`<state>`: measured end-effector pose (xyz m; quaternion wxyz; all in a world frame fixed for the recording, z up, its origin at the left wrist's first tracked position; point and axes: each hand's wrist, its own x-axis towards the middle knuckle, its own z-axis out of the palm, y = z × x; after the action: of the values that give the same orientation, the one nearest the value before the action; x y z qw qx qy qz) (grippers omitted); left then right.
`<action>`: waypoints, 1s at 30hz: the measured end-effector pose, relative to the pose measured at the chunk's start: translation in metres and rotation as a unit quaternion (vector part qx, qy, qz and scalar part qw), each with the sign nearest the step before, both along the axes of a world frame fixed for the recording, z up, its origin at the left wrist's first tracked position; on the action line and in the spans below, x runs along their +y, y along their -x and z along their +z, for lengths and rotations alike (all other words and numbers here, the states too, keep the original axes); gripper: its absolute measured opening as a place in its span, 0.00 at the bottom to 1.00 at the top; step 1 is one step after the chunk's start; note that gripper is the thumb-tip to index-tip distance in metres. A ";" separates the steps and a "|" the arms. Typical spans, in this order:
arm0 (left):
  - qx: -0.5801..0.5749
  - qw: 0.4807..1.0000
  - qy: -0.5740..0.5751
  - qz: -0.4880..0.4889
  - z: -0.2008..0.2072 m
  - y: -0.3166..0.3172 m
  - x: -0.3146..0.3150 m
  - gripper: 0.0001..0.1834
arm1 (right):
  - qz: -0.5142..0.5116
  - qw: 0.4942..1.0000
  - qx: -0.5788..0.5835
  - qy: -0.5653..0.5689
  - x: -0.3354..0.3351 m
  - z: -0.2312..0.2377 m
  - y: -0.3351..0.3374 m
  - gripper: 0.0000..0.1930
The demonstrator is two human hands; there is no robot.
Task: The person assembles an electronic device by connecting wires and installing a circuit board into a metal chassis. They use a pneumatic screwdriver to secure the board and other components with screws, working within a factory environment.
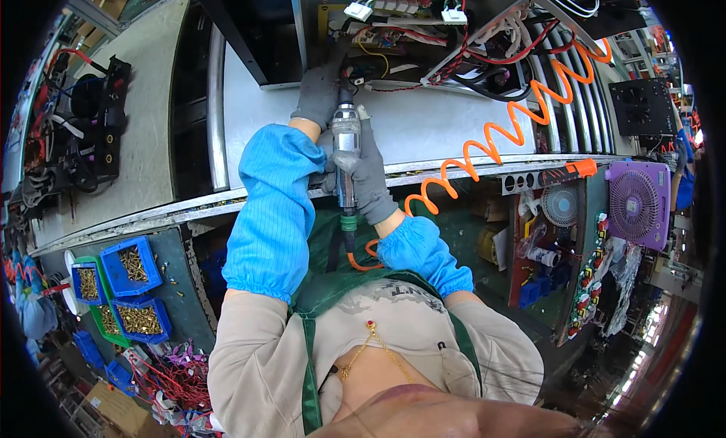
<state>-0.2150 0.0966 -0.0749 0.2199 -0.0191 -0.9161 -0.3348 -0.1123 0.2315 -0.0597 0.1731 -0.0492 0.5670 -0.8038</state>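
Note:
My right hand (370, 173), in a grey glove, is wrapped around a silver pneumatic screwdriver (347, 132). The tool points away from me, its front end at the near edge of an opened metal cabinet (393, 81) with wiring inside. From its green rear fitting runs an orange coiled air hose (484, 145). Beside the tool's front end is my left hand (318, 94), also gloved in grey. Its fingers reach up to the cabinet's edge, where shade and the tool hide the tips. Yellow, red and black wires and white connectors (358, 12) show in the cabinet.
Blue bins of brass screws (141, 321) stand at the lower left near a bundle of red wires (181, 377). A black fan assembly (98, 128) sits at far left. Metal rollers (586, 105) and a purple fan (639, 204) are on the right.

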 end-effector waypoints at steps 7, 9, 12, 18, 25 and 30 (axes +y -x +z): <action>0.009 1.000 0.002 -0.007 -0.001 -0.001 -0.001 0.33 | 0.002 0.999 0.015 -0.049 0.001 0.011 0.000 0.47; 0.007 1.000 0.004 -0.004 0.003 -0.002 0.000 0.33 | 0.005 1.000 0.011 -0.028 0.002 0.011 0.000 0.47; -0.009 1.000 0.009 0.002 0.002 -0.002 -0.001 0.34 | 0.013 1.000 0.003 -0.016 0.004 0.007 0.001 0.47; -0.017 1.000 -0.024 -0.001 0.004 -0.001 -0.001 0.37 | 0.030 0.998 -0.047 0.024 0.008 0.015 -0.002 0.46; 0.068 0.998 -0.009 -0.008 -0.004 0.000 -0.002 0.34 | 0.046 0.995 -0.061 0.058 0.009 0.014 -0.001 0.46; -0.029 1.000 0.002 0.004 -0.010 0.004 -0.003 0.33 | 0.039 0.997 -0.055 0.045 0.009 0.014 -0.001 0.47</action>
<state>-0.2191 0.0935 -0.0852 0.1943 -0.0060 -0.9227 -0.3329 -0.1114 0.2401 -0.0459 0.2332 -0.0347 0.5174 -0.8226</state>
